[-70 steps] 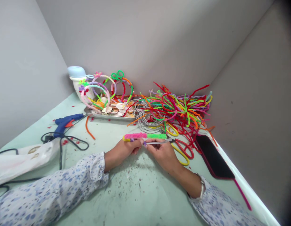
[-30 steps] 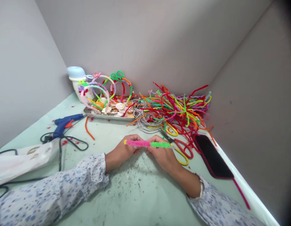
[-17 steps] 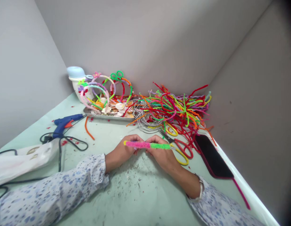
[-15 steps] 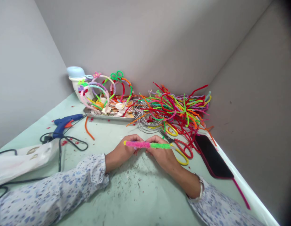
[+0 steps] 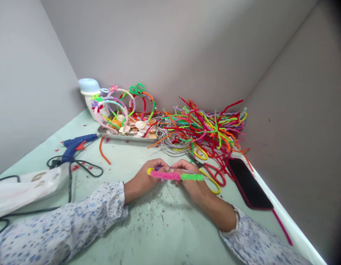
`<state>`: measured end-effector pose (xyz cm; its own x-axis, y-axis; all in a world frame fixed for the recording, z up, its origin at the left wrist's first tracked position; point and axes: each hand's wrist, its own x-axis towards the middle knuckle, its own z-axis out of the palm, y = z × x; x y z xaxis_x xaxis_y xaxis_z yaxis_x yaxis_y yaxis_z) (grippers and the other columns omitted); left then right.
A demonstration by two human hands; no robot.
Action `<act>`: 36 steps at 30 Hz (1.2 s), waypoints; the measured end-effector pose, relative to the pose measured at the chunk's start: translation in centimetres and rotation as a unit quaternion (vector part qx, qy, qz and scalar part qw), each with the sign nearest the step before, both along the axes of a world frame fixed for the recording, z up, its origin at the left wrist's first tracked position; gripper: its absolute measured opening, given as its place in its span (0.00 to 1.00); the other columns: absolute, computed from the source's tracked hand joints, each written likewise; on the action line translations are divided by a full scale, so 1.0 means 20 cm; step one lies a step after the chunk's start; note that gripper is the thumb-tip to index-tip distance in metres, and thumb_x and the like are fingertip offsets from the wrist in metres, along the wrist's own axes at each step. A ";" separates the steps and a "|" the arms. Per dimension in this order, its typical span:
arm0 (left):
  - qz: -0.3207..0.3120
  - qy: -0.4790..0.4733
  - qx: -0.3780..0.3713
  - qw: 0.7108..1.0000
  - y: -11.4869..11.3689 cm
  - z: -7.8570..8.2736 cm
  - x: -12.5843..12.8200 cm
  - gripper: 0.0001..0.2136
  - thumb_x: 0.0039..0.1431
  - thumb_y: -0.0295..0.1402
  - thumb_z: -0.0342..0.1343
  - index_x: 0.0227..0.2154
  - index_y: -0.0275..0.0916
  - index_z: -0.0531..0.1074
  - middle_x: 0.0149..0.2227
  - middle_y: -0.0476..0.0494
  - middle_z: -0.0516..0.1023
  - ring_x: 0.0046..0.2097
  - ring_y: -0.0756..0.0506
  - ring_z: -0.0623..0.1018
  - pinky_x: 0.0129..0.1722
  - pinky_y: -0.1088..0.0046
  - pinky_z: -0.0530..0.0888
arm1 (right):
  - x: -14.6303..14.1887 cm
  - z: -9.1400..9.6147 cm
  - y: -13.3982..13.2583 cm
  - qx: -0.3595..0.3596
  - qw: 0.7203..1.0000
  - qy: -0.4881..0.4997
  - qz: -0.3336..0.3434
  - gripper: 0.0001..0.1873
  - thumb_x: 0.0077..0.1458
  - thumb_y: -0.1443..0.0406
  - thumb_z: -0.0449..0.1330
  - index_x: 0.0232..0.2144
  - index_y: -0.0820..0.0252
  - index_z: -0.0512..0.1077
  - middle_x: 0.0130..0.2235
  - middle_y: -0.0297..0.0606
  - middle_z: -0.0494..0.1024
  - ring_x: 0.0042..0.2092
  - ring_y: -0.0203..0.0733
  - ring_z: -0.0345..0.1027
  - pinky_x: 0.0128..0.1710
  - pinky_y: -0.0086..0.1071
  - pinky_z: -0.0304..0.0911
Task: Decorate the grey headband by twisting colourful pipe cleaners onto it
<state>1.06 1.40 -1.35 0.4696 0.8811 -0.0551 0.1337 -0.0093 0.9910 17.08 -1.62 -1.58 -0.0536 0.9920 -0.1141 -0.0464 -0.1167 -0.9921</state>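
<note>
A wire headband [image 5: 165,176] wrapped in fuzzy pipe cleaner is held between my hands above the table. Its near side shows pink, then green at the right and yellow at the left end, with a purple stretch behind. My left hand [image 5: 142,182] is closed on it near the purple part. Opposite, my right hand [image 5: 190,184] pinches the bare grey wire, thumb and fingertips almost meeting those of the left. The fingertips partly hide what lies between them. Just beyond the right hand lie scissors with red handles [image 5: 216,174] and another pair with yellow handles [image 5: 213,182].
Finished headbands [image 5: 126,110] stand in a metal tray [image 5: 128,137] of fabric pieces, beside a white bottle [image 5: 89,97]. Pipe cleaners [image 5: 209,125] and wire loops [image 5: 170,141] are heaped behind. A blue glue gun [image 5: 73,145] with its cord lies left; a phone [image 5: 250,184] lies right.
The headband has tilted toward me, its pink and green side dropping slightly and shifting right. More of the purple part and the grey wire now shows behind. Both hands stay nearly in place.
</note>
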 end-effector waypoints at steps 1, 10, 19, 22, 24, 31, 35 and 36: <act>0.000 0.000 0.001 1.000 0.00 0.00 0.00 0.12 0.54 0.39 0.54 0.27 0.33 0.70 0.21 0.51 0.68 0.23 0.53 0.64 0.23 0.78 0.59 | 0.00 0.00 0.00 -0.001 1.000 0.001 0.000 0.06 0.47 0.63 0.60 0.26 0.60 0.69 0.20 0.29 0.70 0.21 0.33 0.62 0.22 0.27 0.57; 0.013 0.006 0.003 1.000 0.00 0.01 -0.02 0.08 0.52 0.35 0.54 0.25 0.34 0.69 0.18 0.53 0.65 0.21 0.53 0.62 0.22 0.77 0.58 | -0.02 0.00 -0.01 0.019 0.996 -0.076 -0.034 0.07 0.47 0.63 0.60 0.30 0.57 0.65 0.19 0.27 0.69 0.21 0.36 0.64 0.21 0.27 0.57; 0.041 0.005 -0.068 0.997 0.00 0.00 -0.01 0.15 0.54 0.39 0.51 0.17 0.37 0.63 0.16 0.53 0.60 0.21 0.52 0.60 0.22 0.74 0.58 | -0.01 -0.05 -0.01 0.114 0.983 -0.144 -0.020 0.07 0.52 0.61 0.58 0.32 0.58 0.70 0.32 0.37 0.78 0.33 0.40 0.71 0.32 0.30 0.65; 0.037 0.002 -0.070 0.997 0.00 0.00 -0.01 0.15 0.54 0.39 0.51 0.17 0.37 0.64 0.16 0.53 0.61 0.21 0.52 0.61 0.23 0.74 0.58 | 0.00 -0.05 -0.01 0.126 0.980 -0.154 -0.013 0.07 0.53 0.61 0.58 0.32 0.58 0.71 0.33 0.38 0.78 0.34 0.41 0.72 0.34 0.31 0.66; 0.036 0.001 -0.076 0.997 0.01 0.01 -0.01 0.15 0.54 0.39 0.51 0.17 0.37 0.64 0.16 0.53 0.61 0.21 0.52 0.61 0.22 0.74 0.58 | 0.00 -0.05 -0.01 0.126 0.980 -0.153 -0.016 0.08 0.53 0.61 0.58 0.33 0.58 0.72 0.33 0.38 0.78 0.33 0.41 0.72 0.33 0.31 0.66; 0.035 0.004 -0.075 0.997 0.01 -0.01 -0.02 0.15 0.54 0.41 0.51 0.17 0.37 0.65 0.17 0.52 0.62 0.21 0.51 0.62 0.23 0.74 0.59 | 0.00 -0.08 0.00 0.167 0.970 -0.173 -0.035 0.05 0.52 0.63 0.59 0.32 0.57 0.74 0.34 0.38 0.78 0.37 0.42 0.72 0.38 0.33 0.67; 0.036 0.004 -0.072 0.997 0.01 -0.03 -0.02 0.15 0.54 0.40 0.52 0.17 0.37 0.65 0.16 0.52 0.63 0.21 0.51 0.62 0.23 0.74 0.59 | 0.00 -0.09 0.00 0.192 0.963 -0.187 -0.041 0.06 0.52 0.64 0.59 0.32 0.56 0.76 0.35 0.38 0.78 0.37 0.42 0.72 0.42 0.36 0.67; 0.035 0.005 -0.070 0.997 0.01 -0.03 -0.02 0.15 0.54 0.39 0.52 0.17 0.37 0.65 0.16 0.52 0.62 0.21 0.51 0.62 0.23 0.74 0.59 | 0.00 -0.09 0.00 0.193 0.961 -0.193 -0.041 0.06 0.53 0.63 0.59 0.33 0.56 0.76 0.35 0.38 0.78 0.38 0.43 0.72 0.42 0.36 0.66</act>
